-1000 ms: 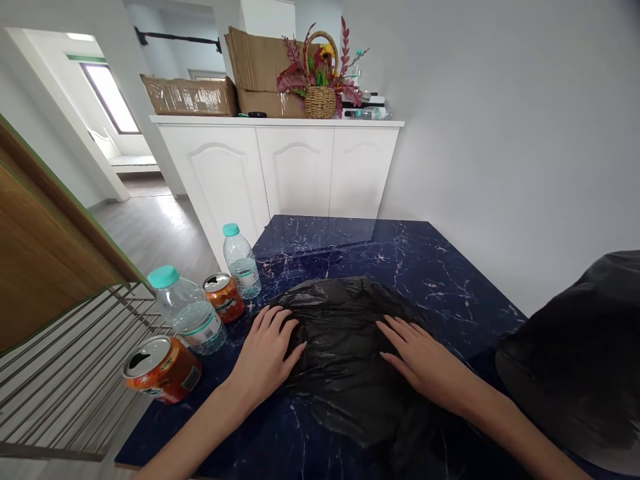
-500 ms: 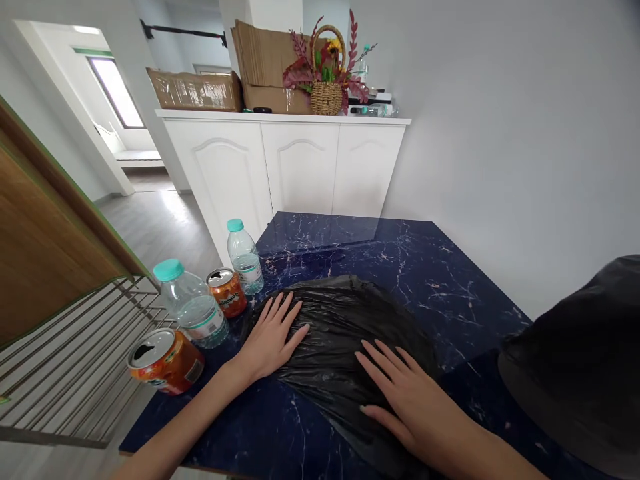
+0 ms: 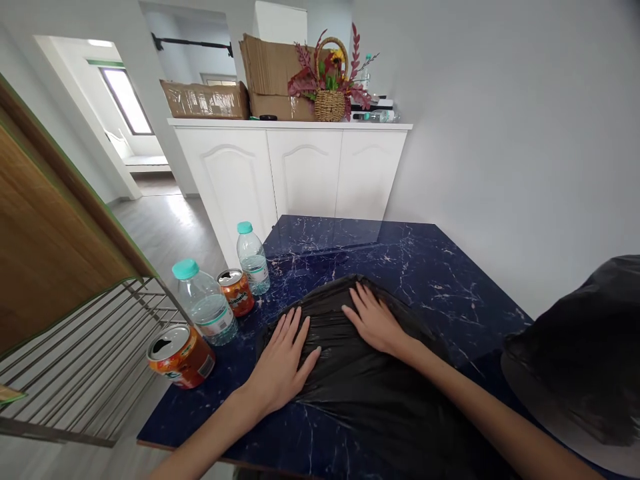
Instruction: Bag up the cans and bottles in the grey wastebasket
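Observation:
A black plastic bag (image 3: 345, 380) lies spread over the dark blue marbled table (image 3: 425, 267). My left hand (image 3: 283, 360) rests flat on the bag's left part, fingers stretched out. Farther up, near the bag's far edge, my right hand (image 3: 373, 320) lies palm down with its fingers extended. Left of my left hand stand two opened orange cans, a near can (image 3: 181, 355) and a far can (image 3: 237, 292). Among them are a near water bottle (image 3: 207, 310) and a far water bottle (image 3: 253, 260), both with teal caps. Whatever is under the bag is hidden.
Another black plastic-covered object (image 3: 580, 360) stands at the right edge. A metal rack (image 3: 100, 360) with a wooden panel (image 3: 55, 233) is at the left. Behind the table is a white cabinet (image 3: 305, 167) bearing cardboard boxes (image 3: 205, 100) and a flower basket (image 3: 330, 105).
My right hand has slid forward to the bag's far part, drawing the plastic tauter. My left hand stays on its left side. The camera view has shifted slightly.

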